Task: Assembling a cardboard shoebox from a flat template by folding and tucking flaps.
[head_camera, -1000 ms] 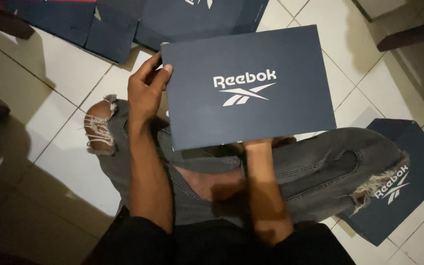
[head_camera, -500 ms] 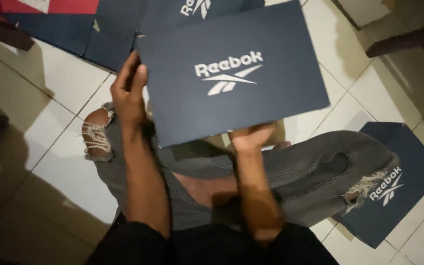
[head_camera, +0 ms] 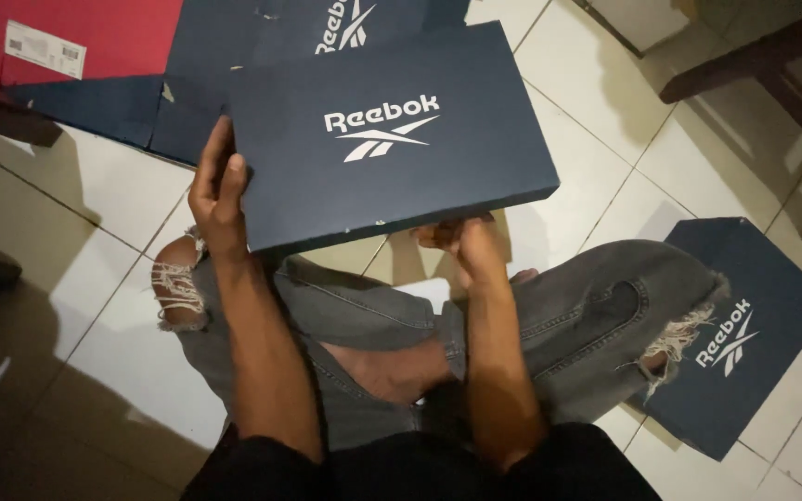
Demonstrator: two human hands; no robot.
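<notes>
I hold a dark navy shoebox lid [head_camera: 401, 186] with a white logo above my crossed legs in torn grey jeans [head_camera: 345, 315]. My left hand [head_camera: 217, 190] grips its left edge, thumb on top. My right hand [head_camera: 464, 243] holds the near edge from below, its fingers partly hidden under the lid. The lid tilts away from me, its top face toward the camera.
Flattened navy cardboard pieces [head_camera: 234, 56] lie on the white tiled floor [head_camera: 596, 139] beyond the lid, beside a red box [head_camera: 95, 37] at the top left. Another navy box piece [head_camera: 744, 343] rests by my right knee. Dark wooden furniture legs [head_camera: 772, 65] stand at the top right.
The lid has shifted left and farther from me. My left hand slid up along its left edge; my right hand came out from under the near edge.
</notes>
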